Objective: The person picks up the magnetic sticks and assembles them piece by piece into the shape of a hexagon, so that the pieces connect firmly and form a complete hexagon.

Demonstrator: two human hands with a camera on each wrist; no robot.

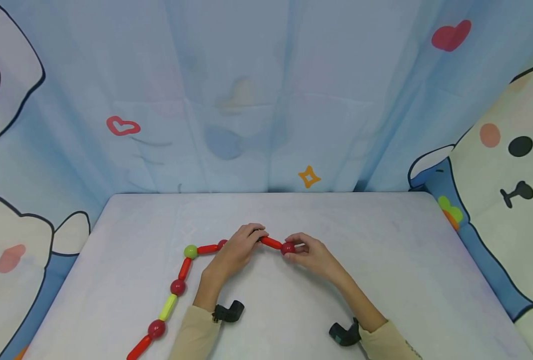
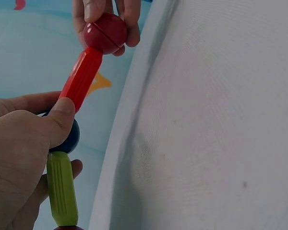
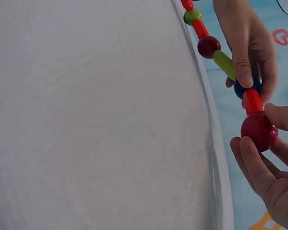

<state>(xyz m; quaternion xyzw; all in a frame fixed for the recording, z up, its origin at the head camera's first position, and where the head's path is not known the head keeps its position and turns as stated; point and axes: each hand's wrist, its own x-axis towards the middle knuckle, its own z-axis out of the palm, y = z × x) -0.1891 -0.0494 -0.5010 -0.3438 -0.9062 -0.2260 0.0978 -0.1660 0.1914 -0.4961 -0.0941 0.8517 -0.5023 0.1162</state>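
Note:
A chain of coloured balls and ribbed rods bends across the white table. My left hand (image 1: 237, 250) grips the dark blue ball (image 3: 240, 89), its thumb lying where a red rod (image 2: 81, 76) joins that ball. On the ball's other side runs a yellow-green rod (image 2: 62, 189), mostly covered by the left hand in the head view. The far end of the red rod meets a red ball (image 1: 287, 248), which my right hand (image 1: 312, 256) holds between thumb and fingers. Past the left hand, the chain continues through a green ball (image 1: 190, 251) and a lower red ball (image 1: 178, 287).
The chain runs on down the table's left side, over a yellow-green rod (image 1: 168, 307) and another red ball (image 1: 156, 329), to a red rod (image 1: 138, 347) cut by the frame. A blue printed curtain (image 1: 257, 100) hangs behind the white table (image 1: 428, 280).

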